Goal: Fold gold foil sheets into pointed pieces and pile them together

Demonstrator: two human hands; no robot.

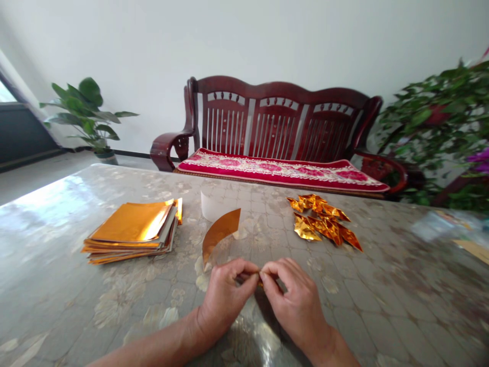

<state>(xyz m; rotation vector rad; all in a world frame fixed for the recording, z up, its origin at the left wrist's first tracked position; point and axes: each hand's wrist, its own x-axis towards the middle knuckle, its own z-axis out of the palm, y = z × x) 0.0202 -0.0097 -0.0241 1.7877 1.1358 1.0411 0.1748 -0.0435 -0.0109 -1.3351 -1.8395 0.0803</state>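
My left hand and my right hand meet above the table, their fingertips pinching a small piece of gold foil that is mostly hidden by the fingers. Just beyond my left hand, a curved strip of gold foil stands on the glossy covered table, not touched by either hand. Farther left lies a stack of square gold foil sheets. To the right, beyond my right hand, lies a loose heap of folded, pointed gold foil pieces.
A curl of white paper stands behind the curved strip. A clear plastic bag and a piece of brown card lie at the table's right edge. Beyond the far edge stand a red-cushioned wooden bench and leafy potted plants.
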